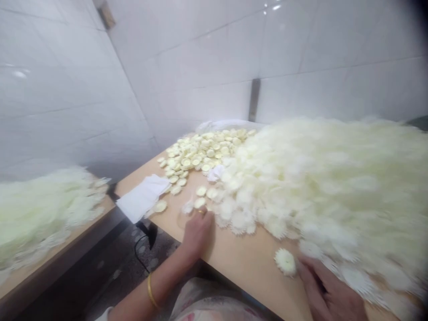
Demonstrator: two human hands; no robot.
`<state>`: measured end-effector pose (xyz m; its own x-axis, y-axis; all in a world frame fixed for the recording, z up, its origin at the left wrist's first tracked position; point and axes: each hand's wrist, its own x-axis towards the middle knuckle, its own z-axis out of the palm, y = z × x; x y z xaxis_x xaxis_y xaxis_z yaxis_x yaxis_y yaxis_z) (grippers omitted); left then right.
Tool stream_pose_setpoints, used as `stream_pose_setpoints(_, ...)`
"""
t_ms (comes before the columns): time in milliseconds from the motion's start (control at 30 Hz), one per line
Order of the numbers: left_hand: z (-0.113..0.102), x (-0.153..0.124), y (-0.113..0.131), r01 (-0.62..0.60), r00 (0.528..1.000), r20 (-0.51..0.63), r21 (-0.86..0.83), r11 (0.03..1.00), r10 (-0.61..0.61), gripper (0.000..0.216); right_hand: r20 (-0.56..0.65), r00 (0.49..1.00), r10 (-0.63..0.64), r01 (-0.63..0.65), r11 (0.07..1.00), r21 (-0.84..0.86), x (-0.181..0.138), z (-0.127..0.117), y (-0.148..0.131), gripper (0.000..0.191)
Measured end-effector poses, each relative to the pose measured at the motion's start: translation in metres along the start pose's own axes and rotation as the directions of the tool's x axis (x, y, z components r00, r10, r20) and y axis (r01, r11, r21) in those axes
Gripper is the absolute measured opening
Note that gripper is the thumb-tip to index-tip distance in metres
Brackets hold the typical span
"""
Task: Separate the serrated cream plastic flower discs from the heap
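Observation:
My left hand (pixel 199 234) rests at the table's near edge with its fingers curled under; what they hold, if anything, is hidden. Just beyond its knuckles lie a small cream cup-like disc (pixel 199 203) and a clear, crumpled bit (pixel 187 207). At the lower right, my right hand (pixel 331 287) has its fingers drawn together, the tips at the edge of a cream fringed flower-like disc (pixel 285 262), which they appear to pinch. Beside that hand spreads a large, blurred heap of pale fringed discs (pixel 327 178).
Small cream cups (pixel 200 151) are piled at the table's far corner. White paper sheets (pixel 143 197) overhang the left edge. Another table with a heap of pale discs (pixel 43 209) stands left, across a gap with a black cable (pixel 137 249). Tiled walls (pixel 200 58) close off the back.

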<state>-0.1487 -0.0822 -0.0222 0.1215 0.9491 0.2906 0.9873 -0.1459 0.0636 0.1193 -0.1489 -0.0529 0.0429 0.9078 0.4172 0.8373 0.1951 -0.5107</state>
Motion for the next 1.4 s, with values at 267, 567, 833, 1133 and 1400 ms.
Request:
stream_pose_setpoints(267, -0.004, -0.008, -0.014, -0.244, 0.906, -0.398, -0.217, 0.945, 0.142, 0.013, -0.138, 0.969, -0.205, 0.219, 0.971, 0.100, 0.005, -0.010, -0.017, 0.021)
stream_pose_setpoints(567, -0.047, -0.012, 0.061, 0.347, 0.919, 0.359, -0.933, 0.095, 0.161, 0.011, -0.177, 0.983, -0.048, 0.087, 0.972, 0.218, 0.008, -0.012, -0.020, 0.014)
stream_pose_setpoints(833, -0.005, 0.009, 0.112, 0.689, 0.694, 0.602, -0.715, -0.121, 0.395, 0.020, -0.184, 0.971, -0.152, 0.192, 0.956, 0.221, 0.005, -0.017, -0.019, 0.027)
stream_pose_setpoints(1133, -0.004, 0.009, 0.102, 0.620, 0.719, 0.617, -0.777, 0.104, 0.320, 0.019, 0.066, 0.917, -0.394, 0.397, 0.917, -0.031, 0.005, -0.009, -0.019, 0.040)
stream_pose_setpoints(1400, -0.004, 0.000, 0.107, -0.082, 0.889, 0.261, -0.717, 0.692, 0.376, 0.008, 0.158, 0.924, -0.347, 0.360, 0.931, -0.064, 0.008, -0.006, -0.032, 0.034)
